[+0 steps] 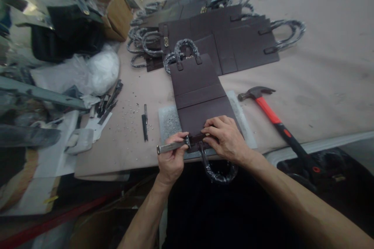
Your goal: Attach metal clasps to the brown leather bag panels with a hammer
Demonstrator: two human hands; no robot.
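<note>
Closest to the wearer, a plastic-wrapped handle (217, 179) hangs over the table edge just below both grips, presumably so the panel (201, 114) can lie flat. The left hand (172, 163) is closed around a metal tool (169, 148), its wider head turned toward the other grip, probably for control near the tip. The right hand (226, 138) has its fingertips pinched on a short dark strip (197, 137), seemingly to steady it. That strip lies between the two grips, over the panel's near end; the panel stretches away beyond both hands. Under it, a pale slab (169, 118) likely serves as backing. Beyond the left grip lie two slim rods (144, 127); right of the right grip, a hammer (270, 113) rests within reach. Farthest off, more panels (233, 42) overlap in a pile.
</note>
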